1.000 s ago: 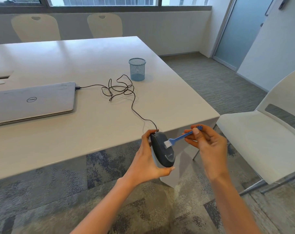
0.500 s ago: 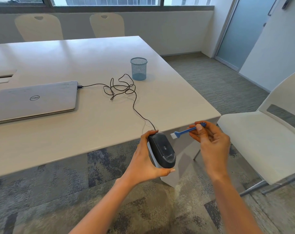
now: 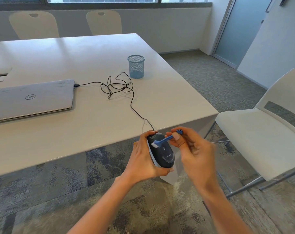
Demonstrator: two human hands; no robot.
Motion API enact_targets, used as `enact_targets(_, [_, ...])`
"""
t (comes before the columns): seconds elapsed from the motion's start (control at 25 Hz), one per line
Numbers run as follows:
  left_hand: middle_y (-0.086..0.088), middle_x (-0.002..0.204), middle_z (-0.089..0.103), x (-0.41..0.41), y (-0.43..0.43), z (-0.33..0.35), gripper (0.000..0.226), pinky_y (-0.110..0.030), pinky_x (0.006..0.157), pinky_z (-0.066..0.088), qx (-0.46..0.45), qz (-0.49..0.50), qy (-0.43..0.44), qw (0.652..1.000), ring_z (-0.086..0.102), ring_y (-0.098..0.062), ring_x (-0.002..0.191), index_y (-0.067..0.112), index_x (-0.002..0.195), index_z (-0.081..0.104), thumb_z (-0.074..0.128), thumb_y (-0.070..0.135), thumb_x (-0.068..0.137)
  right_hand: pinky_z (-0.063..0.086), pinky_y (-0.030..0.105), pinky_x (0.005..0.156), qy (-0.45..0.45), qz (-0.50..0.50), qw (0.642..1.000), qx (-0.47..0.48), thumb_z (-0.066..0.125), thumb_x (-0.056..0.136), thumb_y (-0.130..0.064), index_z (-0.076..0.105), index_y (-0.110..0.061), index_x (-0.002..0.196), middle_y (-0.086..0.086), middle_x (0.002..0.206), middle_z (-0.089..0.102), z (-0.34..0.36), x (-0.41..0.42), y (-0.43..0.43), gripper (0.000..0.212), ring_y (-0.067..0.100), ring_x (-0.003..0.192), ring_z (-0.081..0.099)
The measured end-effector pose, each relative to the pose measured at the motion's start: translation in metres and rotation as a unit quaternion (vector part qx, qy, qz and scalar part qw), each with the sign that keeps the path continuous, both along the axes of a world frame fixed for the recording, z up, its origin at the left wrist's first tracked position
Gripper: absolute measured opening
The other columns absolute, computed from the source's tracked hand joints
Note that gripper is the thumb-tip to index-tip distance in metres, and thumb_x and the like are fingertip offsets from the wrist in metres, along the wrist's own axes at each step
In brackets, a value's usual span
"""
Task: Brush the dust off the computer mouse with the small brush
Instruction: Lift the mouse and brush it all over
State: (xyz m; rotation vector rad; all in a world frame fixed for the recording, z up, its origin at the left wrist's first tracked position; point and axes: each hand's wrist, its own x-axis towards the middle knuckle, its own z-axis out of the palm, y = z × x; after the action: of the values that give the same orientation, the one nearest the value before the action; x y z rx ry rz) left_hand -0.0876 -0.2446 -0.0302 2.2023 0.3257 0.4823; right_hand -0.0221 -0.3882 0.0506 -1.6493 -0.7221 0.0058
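fingers of the right hand (image 3: 195,154) pinch the small blue brush (image 3: 165,139), bristles touching the black mouse (image 3: 162,152) that the left hand (image 3: 143,159) grips, lower centre of frame; its cable (image 3: 131,100) runs up-left to the laptop (image 3: 31,98).

Laptop (image 3: 31,98) on table (image 3: 92,53) at left, cup (image 3: 136,66) behind-right, cable (image 3: 119,86) between, chair (image 3: 261,132) seemingly just beside table's right.

Right hand (image 3: 196,154) sets brush (image 3: 162,141) bristles on held mouse (image 3: 162,153).
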Motion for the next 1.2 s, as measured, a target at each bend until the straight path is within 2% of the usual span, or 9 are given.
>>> enact_targets(0.08, [0.024, 0.129, 0.042, 0.001, -0.001, 0.001, 0.107, -0.037, 0.099, 0.044, 0.006, 0.002, 0.004, 1.0, 0.044, -0.004, 0.116, 0.043, 0.127, 0.02, 0.094, 0.051, 0.05, 0.06, 0.028, 0.08, 0.116, 0.015, 0.992, 0.052, 0.062, 0.094, -0.012, 0.073, -0.021, 0.094, -0.001, 0.087, 0.079, 0.003, 0.008, 0.001, 0.015, 0.014, 0.087, 0.076])
enact_targets(0.16, [0.022, 0.131, 0.042, 0.002, -0.002, 0.002, 0.108, -0.037, 0.1, 0.043, 0.005, -0.004, -0.001, 1.0, 0.043, -0.003, 0.117, 0.039, 0.13, 0.022, 0.093, 0.052, 0.05, 0.061, 0.028, 0.08, 0.154, -0.009, 0.986, 0.062, 0.061, 0.094, -0.009, 0.072, -0.014, 0.094, 0.002, 0.084, 0.078, 0.002, 0.019, 0.0, 0.012, 0.014, 0.085, 0.076])
enact_targets(0.36, [0.017, 0.136, 0.041, 0.0, 0.001, 0.001, 0.112, -0.043, 0.103, 0.045, -0.005, -0.011, -0.026, 1.0, 0.047, -0.01, 0.126, 0.035, 0.139, 0.023, 0.095, 0.048, 0.054, 0.06, 0.024, 0.082, 0.064, -0.123, 0.99, -0.009, 0.061, 0.094, -0.019, 0.07, -0.02, 0.1, -0.019, 0.084, 0.074, -0.003, 0.044, -0.014, 0.011, 0.0, 0.084, 0.074])
enact_targets(0.48, [0.016, 0.135, 0.042, 0.003, 0.001, 0.001, 0.113, -0.045, 0.102, 0.046, -0.006, -0.007, -0.031, 0.999, 0.048, -0.011, 0.126, 0.032, 0.14, 0.023, 0.095, 0.045, 0.054, 0.061, 0.026, 0.081, 0.042, -0.107, 0.993, -0.03, 0.061, 0.094, -0.022, 0.071, -0.019, 0.102, -0.013, 0.088, 0.075, -0.005, 0.033, -0.01, 0.014, 0.001, 0.085, 0.074])
enact_targets(0.64, [0.017, 0.13, 0.044, 0.006, 0.006, -0.001, 0.11, -0.045, 0.098, 0.047, -0.007, 0.012, -0.034, 0.999, 0.051, -0.009, 0.12, 0.033, 0.138, 0.024, 0.093, 0.044, 0.053, 0.062, 0.032, 0.072, -0.012, -0.06, 0.997, -0.04, 0.058, 0.091, -0.034, 0.07, -0.033, 0.096, -0.012, 0.085, 0.076, -0.006, 0.008, -0.012, 0.013, 0.006, 0.083, 0.074])
enact_targets(0.72, [0.016, 0.131, 0.044, 0.006, 0.01, -0.002, 0.11, -0.044, 0.099, 0.047, -0.01, 0.02, -0.033, 0.999, 0.05, -0.01, 0.12, 0.034, 0.138, 0.024, 0.093, 0.044, 0.053, 0.061, 0.029, 0.074, 0.041, -0.014, 0.999, -0.007, 0.059, 0.089, -0.033, 0.069, -0.035, 0.092, -0.01, 0.084, 0.078, -0.004, 0.002, -0.015, 0.011, 0.008, 0.084, 0.075])
enact_targets(0.8, [0.017, 0.133, 0.042, 0.005, 0.011, -0.001, 0.109, -0.041, 0.101, 0.047, -0.019, 0.02, -0.038, 0.999, 0.049, -0.008, 0.123, 0.035, 0.138, 0.024, 0.094, 0.041, 0.054, 0.061, 0.027, 0.077, 0.109, 0.008, 0.994, 0.015, 0.06, 0.09, -0.025, 0.071, -0.026, 0.091, -0.007, 0.086, 0.079, -0.003, 0.003, -0.017, 0.011, 0.011, 0.085, 0.076])
enact_targets(1.04, [0.016, 0.138, 0.043, 0.003, 0.011, 0.001, 0.111, -0.046, 0.102, 0.047, -0.043, 0.003, -0.04, 0.998, 0.049, -0.013, 0.127, 0.035, 0.14, 0.023, 0.095, 0.043, 0.055, 0.062, 0.027, 0.078, 0.164, -0.121, 0.978, 0.047, 0.058, 0.095, -0.013, 0.07, -0.012, 0.097, 0.002, 0.087, 0.077, -0.013, 0.041, -0.031, 0.012, 0.018, 0.086, 0.076])
enact_targets(1.2, [0.016, 0.138, 0.043, 0.006, 0.007, 0.003, 0.11, -0.047, 0.102, 0.047, -0.045, -0.005, -0.04, 0.998, 0.05, -0.014, 0.127, 0.034, 0.14, 0.024, 0.095, 0.043, 0.056, 0.06, 0.019, 0.07, 0.188, -0.106, 0.976, 0.044, 0.058, 0.095, -0.011, 0.07, -0.015, 0.094, 0.002, 0.085, 0.078, -0.017, 0.034, -0.022, 0.012, 0.015, 0.083, 0.076])
